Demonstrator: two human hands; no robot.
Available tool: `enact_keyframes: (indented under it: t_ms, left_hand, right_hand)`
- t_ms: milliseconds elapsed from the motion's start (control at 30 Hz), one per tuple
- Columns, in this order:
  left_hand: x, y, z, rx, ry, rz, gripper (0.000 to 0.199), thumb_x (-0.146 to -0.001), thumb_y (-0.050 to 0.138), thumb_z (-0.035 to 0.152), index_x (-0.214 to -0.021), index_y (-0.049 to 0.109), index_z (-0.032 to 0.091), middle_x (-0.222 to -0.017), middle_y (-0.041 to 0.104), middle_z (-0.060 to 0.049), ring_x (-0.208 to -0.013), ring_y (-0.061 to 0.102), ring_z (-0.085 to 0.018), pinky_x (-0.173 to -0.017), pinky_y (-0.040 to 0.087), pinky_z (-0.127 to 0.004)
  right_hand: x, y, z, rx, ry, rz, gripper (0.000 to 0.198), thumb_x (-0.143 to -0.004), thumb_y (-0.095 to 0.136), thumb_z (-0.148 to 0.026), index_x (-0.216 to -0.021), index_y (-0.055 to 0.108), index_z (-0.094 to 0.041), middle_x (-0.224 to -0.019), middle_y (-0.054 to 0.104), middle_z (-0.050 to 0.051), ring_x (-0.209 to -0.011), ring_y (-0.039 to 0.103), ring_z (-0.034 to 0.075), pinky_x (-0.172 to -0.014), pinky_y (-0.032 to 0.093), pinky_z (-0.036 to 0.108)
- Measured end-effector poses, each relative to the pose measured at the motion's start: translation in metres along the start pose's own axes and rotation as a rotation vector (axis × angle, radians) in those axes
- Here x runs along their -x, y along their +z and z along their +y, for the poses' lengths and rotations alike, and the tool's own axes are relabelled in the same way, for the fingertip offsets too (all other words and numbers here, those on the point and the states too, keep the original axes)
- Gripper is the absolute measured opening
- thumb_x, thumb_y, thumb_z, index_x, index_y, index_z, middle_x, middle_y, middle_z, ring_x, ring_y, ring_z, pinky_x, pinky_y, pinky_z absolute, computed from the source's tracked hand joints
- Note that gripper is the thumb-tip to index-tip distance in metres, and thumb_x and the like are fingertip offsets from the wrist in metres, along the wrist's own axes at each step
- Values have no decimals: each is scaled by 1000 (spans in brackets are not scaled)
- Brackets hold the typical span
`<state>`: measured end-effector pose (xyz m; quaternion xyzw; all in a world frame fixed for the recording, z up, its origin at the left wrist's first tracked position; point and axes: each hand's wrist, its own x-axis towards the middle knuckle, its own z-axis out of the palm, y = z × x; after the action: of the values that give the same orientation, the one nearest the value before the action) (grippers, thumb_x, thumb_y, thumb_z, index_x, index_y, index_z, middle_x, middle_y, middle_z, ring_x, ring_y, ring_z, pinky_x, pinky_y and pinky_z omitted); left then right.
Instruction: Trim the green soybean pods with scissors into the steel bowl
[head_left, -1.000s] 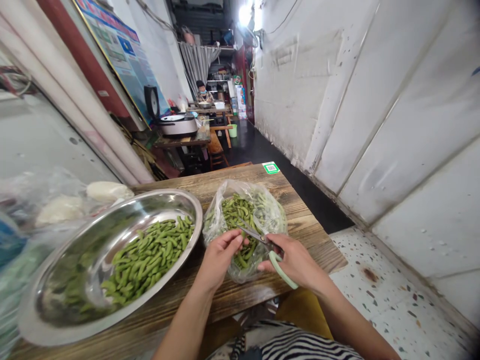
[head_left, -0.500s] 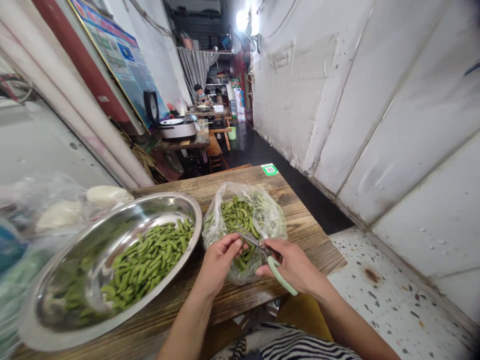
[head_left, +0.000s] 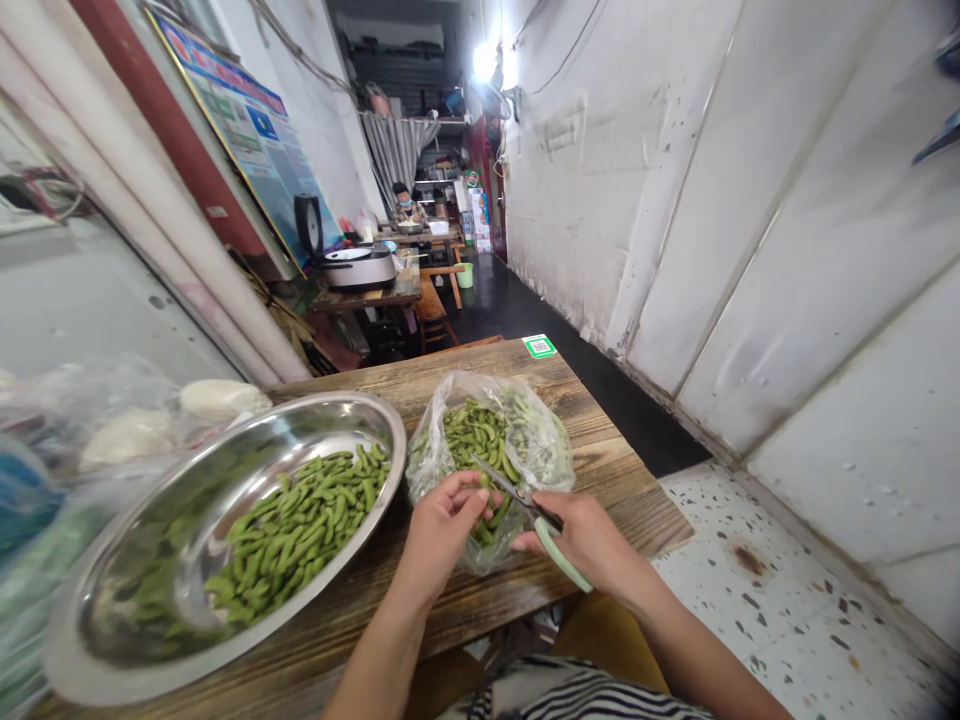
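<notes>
My right hand (head_left: 577,530) grips a pair of scissors (head_left: 559,552) with pale green handles, its blades pointing up and left over the bag. Between the pinched fingers of my left hand (head_left: 448,522) is a green soybean pod (head_left: 485,484), close to the blades and partly hidden by the fingers. Below both hands a clear plastic bag (head_left: 439,425) lies with its mouth open, full of soybean pods (head_left: 480,428). To the left stands a large oval steel basin (head_left: 397,430), with a heap of pods (head_left: 304,530) on its right side.
The wooden table (head_left: 607,450) carries a QR code sticker (head_left: 538,346) at its far corner. Plastic bags (head_left: 127,440) crowd the left side. Beyond are a rice cooker (head_left: 360,268) on another table and a seated person (head_left: 406,205). A wall (head_left: 675,200) runs along the right.
The view has tilted slightly, so the scene sits a little lower. A pod now shows more clearly at my left fingertips by the scissor blades. Both hands remain over the bag.
</notes>
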<state>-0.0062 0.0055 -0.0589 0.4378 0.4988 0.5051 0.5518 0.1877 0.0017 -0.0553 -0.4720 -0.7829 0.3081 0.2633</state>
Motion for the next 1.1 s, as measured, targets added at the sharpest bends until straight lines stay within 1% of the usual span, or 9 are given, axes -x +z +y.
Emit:
enact_keyframes:
  t_ms: [133,233,333,500,733,833,933,1033,1100]
  left_hand:
    - [-4,1,3,248,11,74,32,-66,77,32,-86,60,15,-85,67,-1,-69,60,-10,-62,47,-20]
    - [-5,-1,5,408,3,103,29,-62,80,25,-83,63,13,-74,61,3,-62,55,-5,-57,46,-15]
    - [-5,0,7,533,-71,119,29,-57,83,18,-79,64,13,-71,61,2,-66,60,-8,-60,50,-16]
    - [-2,8,9,558,-80,156,28,-52,85,17,-69,64,11,-66,63,0,-66,63,-10,-61,53,-16]
    - [1,14,6,496,-85,153,31,-51,86,24,-66,63,11,-64,63,0,-63,62,-9,-60,52,-17]
    - [-2,13,1,426,-59,171,32,-52,84,28,-67,61,11,-64,64,0,-64,62,-10,-62,51,-21]
    - [-5,0,0,271,70,284,33,-57,80,34,-72,59,13,-65,64,-1,-65,63,-15,-66,52,-29]
    - [-4,-31,10,-115,314,596,28,-69,70,36,-86,62,15,-74,66,-4,-70,63,-19,-76,51,-39]
    - [-2,-54,21,-559,486,851,26,-75,64,31,-96,64,16,-95,66,-10,-92,61,-25,-89,43,-46]
  right_hand:
    - [0,-3,-2,39,55,28,36,-80,62,-50,-96,64,-18,-80,64,2,-70,57,16,-63,38,22]
    - [2,-5,-5,31,61,-7,47,-78,63,-54,-110,61,-19,-87,65,4,-74,58,18,-68,40,24]
    - [2,-5,-8,17,58,-52,53,-77,63,-58,-113,59,-19,-92,65,5,-77,59,18,-70,41,24]
    - [0,-4,-11,23,47,-80,47,-77,63,-57,-104,60,-19,-88,64,3,-76,57,17,-69,40,23]
    - [0,0,-10,9,48,-75,37,-81,60,-54,-85,60,-17,-70,56,-1,-64,49,13,-57,34,19]
    - [-1,4,-6,-12,55,-64,37,-81,59,-54,-79,60,-17,-65,54,-2,-61,48,12,-56,32,19]
    - [-3,4,-3,-4,58,-42,37,-81,60,-53,-76,60,-17,-65,56,-2,-62,50,12,-57,32,19]
    - [-4,-1,-3,69,102,-22,37,-79,61,-55,-76,61,-17,-66,58,-1,-62,51,14,-56,31,21]
    - [-5,-4,-2,110,130,-18,38,-78,61,-56,-79,62,-18,-66,60,0,-62,53,15,-56,31,21]
